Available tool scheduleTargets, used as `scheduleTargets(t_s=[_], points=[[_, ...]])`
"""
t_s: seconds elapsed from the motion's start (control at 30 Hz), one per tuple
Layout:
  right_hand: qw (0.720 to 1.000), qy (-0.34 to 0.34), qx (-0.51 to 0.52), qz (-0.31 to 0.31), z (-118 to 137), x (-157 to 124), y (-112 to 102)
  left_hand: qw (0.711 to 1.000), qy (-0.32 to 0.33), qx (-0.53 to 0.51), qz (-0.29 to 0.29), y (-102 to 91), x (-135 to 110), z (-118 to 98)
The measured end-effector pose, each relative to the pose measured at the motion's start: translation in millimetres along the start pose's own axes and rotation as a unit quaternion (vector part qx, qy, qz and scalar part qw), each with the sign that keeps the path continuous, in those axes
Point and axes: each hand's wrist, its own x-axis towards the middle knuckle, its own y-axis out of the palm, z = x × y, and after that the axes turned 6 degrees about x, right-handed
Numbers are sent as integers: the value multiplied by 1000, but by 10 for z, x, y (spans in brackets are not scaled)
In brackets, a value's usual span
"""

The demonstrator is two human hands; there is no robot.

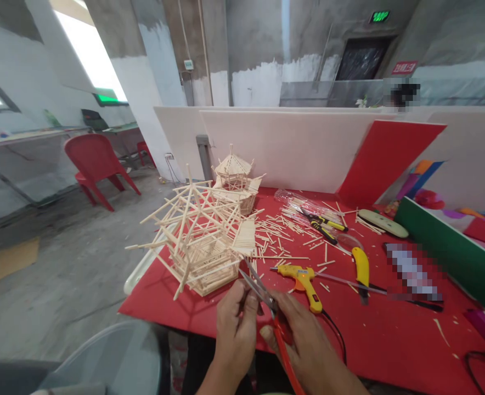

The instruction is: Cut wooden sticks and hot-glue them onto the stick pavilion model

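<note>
My right hand (pixel 298 326) is wrapped round a pair of red-handled scissors (pixel 282 348). Their blades are parted and point up and left, toward the stick model. Close beside the blades, my left hand (pixel 237 321) is closed with thumb and fingers together; what it pinches is hidden. Just beyond both hands stands a pavilion-like frame of wooden sticks (pixel 201 241), with open roof spokes and a small panel of sticks laid side by side (pixel 245 237). A yellow glue gun (pixel 302 278) lies to the right of the scissors.
Behind the frame stands a second stick pavilion (pixel 233 170) with a covered roof. Loose sticks (pixel 277 233), yellow-black pliers (pixel 322 225) and a yellow utility knife (pixel 361 266) lie on the red tabletop (pixel 374 340). A green board (pixel 448 249) borders the right; a grey bin (pixel 114 351) stands front left.
</note>
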Motion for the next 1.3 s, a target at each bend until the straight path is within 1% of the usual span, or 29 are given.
scheduleTargets(t_s=[0.07, 0.17, 0.3, 0.47, 0.6, 0.73, 0.93, 0.97, 1.0, 1.07, 1.13, 1.17, 1.2, 1.23, 1.27, 1.3], points=[[1000, 1, 19, 12, 1, -5, 43, 1000, 11, 22, 3, -40, -4, -18], [999, -2, 46, 28, -5, -13, 95, 998, 33, 57, 23, -109, -16, -37], [997, -34, 59, 18, -50, -39, 152, 993, 53, 100, 27, -161, -45, -29], [993, -22, 107, 38, -53, -51, 180, 994, 75, 81, 10, -125, -66, -55], [992, -16, 118, 31, -7, -50, 148, 994, 85, 71, 17, -120, -65, -100], [993, -27, 114, 4, 16, -54, 116, 996, 68, 63, 19, -123, -80, -141], [981, -98, 164, -35, 88, -39, 146, 999, 22, 28, 8, -103, -111, -232], [980, -99, 165, -46, 100, -37, 148, 1000, 9, 15, 10, -104, -110, -240], [982, -88, 157, -61, 103, -32, 138, 1000, -5, -4, 13, -107, -107, -242], [988, -43, 117, -95, 59, 4, 70, 998, -40, -53, 19, -114, -97, -228], [991, 19, 48, -126, -79, 93, -78, 991, -75, -104, 19, -123, -80, -196], [989, 45, 4, -139, -190, 160, -179, 987, -92, -128, 15, -128, -69, -177], [984, 92, -53, -146, -328, 239, -291, 983, -109, -149, 9, -134, -54, -159], [970, 158, -125, -140, -489, 326, -407, 978, -127, -166, 1, -142, -36, -144], [948, 220, -194, -125, -668, 415, -518, 973, -143, -180, -9, -153, -14, -133], [927, 264, -247, -98, -858, 502, -620, 969, -157, -189, -20, -165, 12, -126]])
